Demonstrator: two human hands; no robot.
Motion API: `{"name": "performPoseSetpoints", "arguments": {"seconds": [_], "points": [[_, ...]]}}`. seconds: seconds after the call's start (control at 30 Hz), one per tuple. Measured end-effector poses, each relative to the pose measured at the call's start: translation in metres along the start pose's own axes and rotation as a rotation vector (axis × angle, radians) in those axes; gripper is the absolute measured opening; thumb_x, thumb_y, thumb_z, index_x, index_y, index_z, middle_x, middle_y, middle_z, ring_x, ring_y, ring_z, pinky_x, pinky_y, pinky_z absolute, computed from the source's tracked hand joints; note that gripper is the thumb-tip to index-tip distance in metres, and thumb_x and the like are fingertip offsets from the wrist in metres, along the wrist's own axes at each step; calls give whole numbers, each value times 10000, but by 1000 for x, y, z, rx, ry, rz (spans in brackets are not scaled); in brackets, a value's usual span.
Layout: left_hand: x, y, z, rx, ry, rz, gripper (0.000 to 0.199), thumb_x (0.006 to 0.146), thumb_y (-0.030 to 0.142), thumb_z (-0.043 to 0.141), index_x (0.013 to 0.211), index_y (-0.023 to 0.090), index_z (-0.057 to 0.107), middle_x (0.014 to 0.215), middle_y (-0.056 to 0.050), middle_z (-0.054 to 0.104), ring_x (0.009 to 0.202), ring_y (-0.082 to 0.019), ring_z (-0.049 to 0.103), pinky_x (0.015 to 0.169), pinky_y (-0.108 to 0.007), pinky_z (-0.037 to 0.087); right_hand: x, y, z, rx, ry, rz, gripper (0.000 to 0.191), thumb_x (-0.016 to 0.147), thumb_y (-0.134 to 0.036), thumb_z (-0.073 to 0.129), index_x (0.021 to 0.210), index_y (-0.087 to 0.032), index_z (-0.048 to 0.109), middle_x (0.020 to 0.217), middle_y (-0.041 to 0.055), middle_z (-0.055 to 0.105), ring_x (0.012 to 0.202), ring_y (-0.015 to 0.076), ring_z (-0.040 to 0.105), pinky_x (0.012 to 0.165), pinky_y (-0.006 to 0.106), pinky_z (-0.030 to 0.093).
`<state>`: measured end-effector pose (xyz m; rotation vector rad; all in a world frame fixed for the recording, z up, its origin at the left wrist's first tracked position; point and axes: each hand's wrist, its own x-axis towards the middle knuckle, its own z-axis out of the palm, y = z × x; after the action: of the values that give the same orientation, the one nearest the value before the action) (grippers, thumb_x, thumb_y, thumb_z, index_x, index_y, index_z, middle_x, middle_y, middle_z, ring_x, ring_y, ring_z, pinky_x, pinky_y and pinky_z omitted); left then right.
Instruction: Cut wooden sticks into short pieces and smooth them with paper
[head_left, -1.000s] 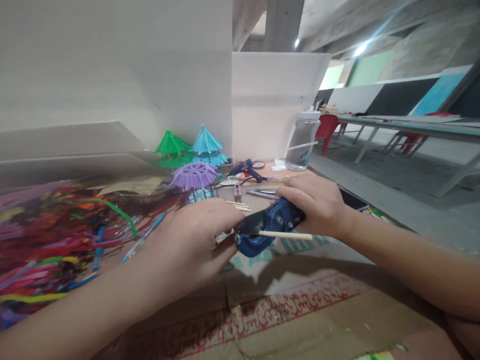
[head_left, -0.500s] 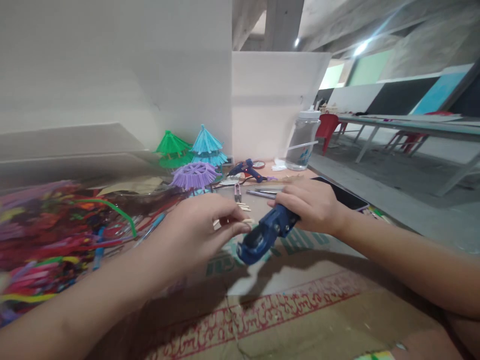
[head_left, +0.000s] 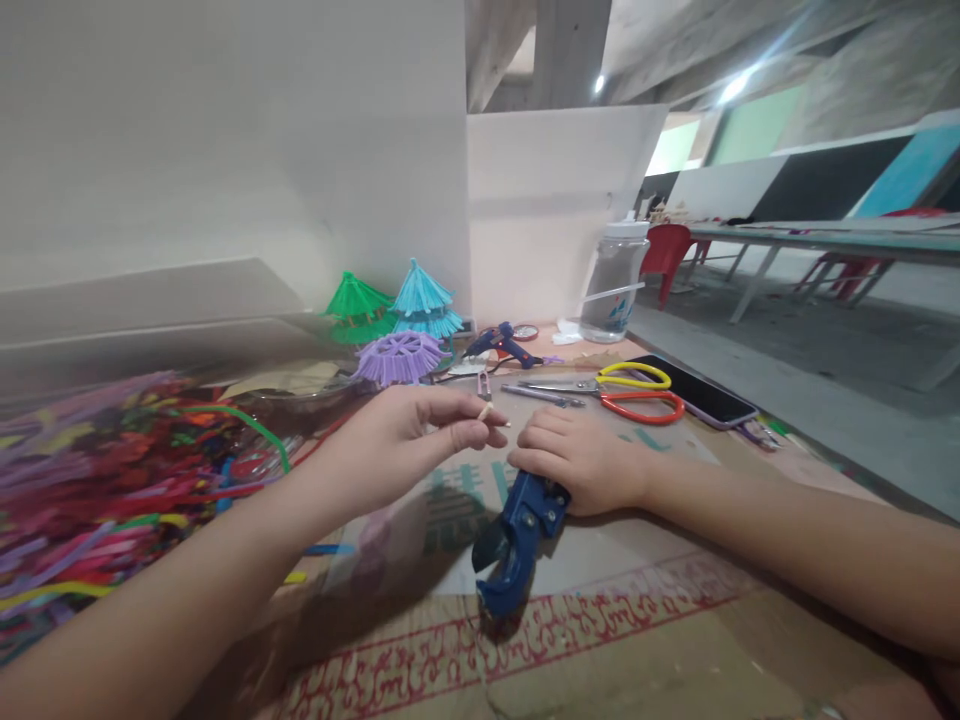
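Note:
My left hand [head_left: 427,430] pinches a short pale stick piece [head_left: 486,411] between thumb and fingers, just above the work surface. Close by on its right, my right hand [head_left: 581,455] is wrapped round the handles of a blue pipe cutter [head_left: 517,540]. The cutter's head points toward me, low over the printed cardboard [head_left: 600,620], with a gap between its dark blade and its curved jaw. My palm and fingers hide most of the handles. Beyond my right hand lie scissors [head_left: 637,405] with one yellow and one orange-red handle loop.
Bright pipe cleaners [head_left: 97,480] are heaped at left. Behind stand green [head_left: 360,305], light blue [head_left: 424,300] and purple [head_left: 401,357] umbrella-like roofs. A glue gun [head_left: 504,343], a clear water bottle [head_left: 611,285] and a phone [head_left: 697,390] lie or stand toward the back and right.
My right hand has come down and slightly left, and the cutter's head has swung toward me. The scissors behind it now show. My left hand still holds a pale stick piece.

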<state>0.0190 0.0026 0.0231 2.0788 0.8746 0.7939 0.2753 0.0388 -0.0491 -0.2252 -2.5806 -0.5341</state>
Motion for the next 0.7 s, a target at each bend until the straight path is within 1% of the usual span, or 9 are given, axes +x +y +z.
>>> {"name": "performPoseSetpoints", "arguments": {"seconds": [0.1, 0.17, 0.23, 0.33, 0.47, 0.7], "points": [[0, 3, 3, -196, -22, -28, 131, 942, 280, 650, 981, 220, 760, 987, -4, 812, 967, -156, 749, 872, -259, 547, 0, 1, 0, 18, -14, 4, 245, 880, -179, 536, 1112, -125, 594, 832, 86, 643, 797, 232, 537, 720, 366, 451], [1, 4, 3, -269, -33, -24, 117, 945, 268, 652, 971, 204, 746, 958, -13, 809, 943, -149, 747, 860, -257, 547, 0, 1, 0, 23, -25, 12, 252, 878, -190, 550, 1118, -128, 593, 850, 93, 653, 795, 234, 543, 715, 369, 453], [1, 5, 3, -306, -44, -18, 128, 954, 293, 656, 979, 195, 734, 946, -21, 805, 925, -144, 741, 841, -252, 538, 0, 1, 1, 29, -26, 24, 257, 878, -197, 563, 1125, -130, 592, 869, 98, 664, 799, 236, 553, 715, 371, 457], [2, 5, 2, -361, -48, -30, 194, 959, 371, 669, 998, 187, 715, 941, -36, 806, 909, -146, 735, 797, -245, 511, 0, 1, 3, 46, -42, 45, 272, 887, -210, 561, 1145, -131, 590, 898, 110, 680, 800, 236, 563, 713, 375, 461], [3, 5, 2, -422, -31, -51, 288, 923, 461, 712, 992, 182, 689, 926, -48, 807, 895, -157, 730, 764, -252, 482, -1, 2, 4, 74, -62, 54, 295, 889, -213, 546, 1169, -128, 584, 958, 135, 692, 827, 242, 576, 728, 386, 470], [3, 4, 3, -440, -16, -73, 333, 873, 483, 766, 952, 186, 639, 903, -43, 810, 884, -147, 737, 772, -237, 472, 1, 2, 2, 92, -65, 54, 315, 879, -189, 539, 1178, -103, 591, 915, 127, 684, 828, 254, 572, 719, 390, 470]]}}
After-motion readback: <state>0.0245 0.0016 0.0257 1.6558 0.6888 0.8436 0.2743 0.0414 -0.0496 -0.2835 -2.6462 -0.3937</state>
